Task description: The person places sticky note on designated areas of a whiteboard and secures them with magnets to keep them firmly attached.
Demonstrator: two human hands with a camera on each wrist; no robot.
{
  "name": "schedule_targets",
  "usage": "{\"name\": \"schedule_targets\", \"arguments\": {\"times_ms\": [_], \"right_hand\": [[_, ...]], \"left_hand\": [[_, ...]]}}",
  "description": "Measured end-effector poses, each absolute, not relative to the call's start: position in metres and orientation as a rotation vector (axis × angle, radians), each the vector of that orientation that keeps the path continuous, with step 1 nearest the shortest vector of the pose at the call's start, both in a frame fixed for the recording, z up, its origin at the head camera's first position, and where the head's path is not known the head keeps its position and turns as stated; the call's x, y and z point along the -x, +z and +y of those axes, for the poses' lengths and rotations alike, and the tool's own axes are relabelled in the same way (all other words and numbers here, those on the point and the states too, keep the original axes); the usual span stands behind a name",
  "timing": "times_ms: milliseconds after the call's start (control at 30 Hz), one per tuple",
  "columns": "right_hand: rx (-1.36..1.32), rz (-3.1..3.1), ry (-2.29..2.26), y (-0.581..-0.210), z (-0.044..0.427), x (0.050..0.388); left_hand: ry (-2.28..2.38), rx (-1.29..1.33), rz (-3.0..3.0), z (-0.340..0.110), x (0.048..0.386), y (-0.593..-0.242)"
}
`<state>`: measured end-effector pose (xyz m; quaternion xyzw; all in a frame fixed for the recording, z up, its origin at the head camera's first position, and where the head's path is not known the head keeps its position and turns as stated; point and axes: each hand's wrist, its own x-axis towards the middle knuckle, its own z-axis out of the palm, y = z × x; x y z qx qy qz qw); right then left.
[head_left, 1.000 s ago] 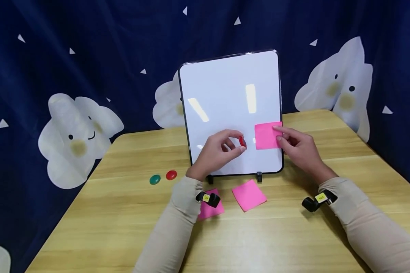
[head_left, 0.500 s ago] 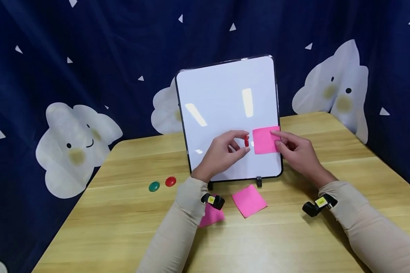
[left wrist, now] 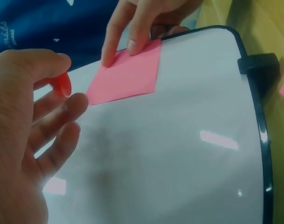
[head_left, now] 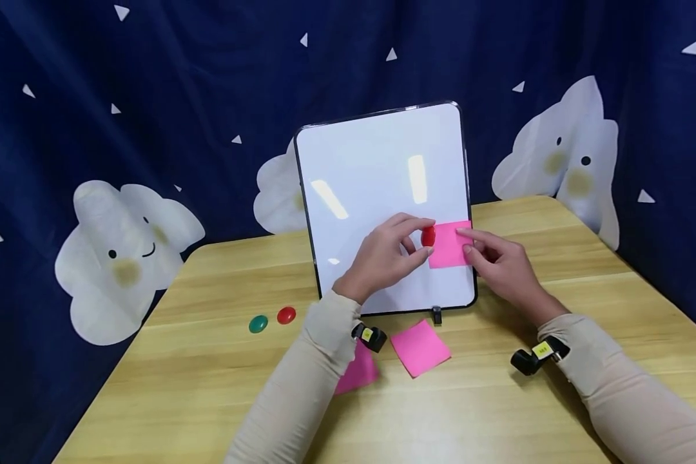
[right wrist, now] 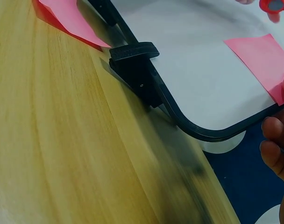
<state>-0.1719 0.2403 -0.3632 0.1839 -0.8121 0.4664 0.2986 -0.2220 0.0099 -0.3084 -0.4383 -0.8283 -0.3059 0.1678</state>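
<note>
Left fingers (head_left: 415, 225) pinch a round red disc (head_left: 428, 236) near square pink paper (head_left: 448, 250).

Whiteboard (head_left: 371, 154) smooth, glossy, glinting; black frame (right wrist: 209, 136) shiny. Pink notes (left wrist: 128, 77) matt paper. Red discs (head_left: 427, 236) glossy, plastic-looking. Desk (head_left: 203, 386) smooth wood-grain. Curtain (head_left: 209, 77) creased cloth.

Yellow wrist labels (head_left: 542, 350) too small to read, curtain lettering (left wrist: 8, 33) illegible
</note>
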Motion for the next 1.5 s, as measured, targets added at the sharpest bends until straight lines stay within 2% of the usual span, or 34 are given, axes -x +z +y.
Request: {"name": "schedule_targets", "arguments": {"times_ms": [333,733,1500], "right_hand": [[-0.5,-2.146,1.202,-0.364,0.239,0.173],[-0.555,-2.086,1.193,-0.396,0.254,0.199],[-0.529,-2.103,1.056,-0.392,0.252,0.196]], "left_hand": [[-0.477,1.201,-2.313,0.023,0.228,-0.304],[-0.237,1.127,-2.261,0.036,0.231,-0.301],[-0.095,1.081,-2.172,0.056,0.235,-0.307]]}}
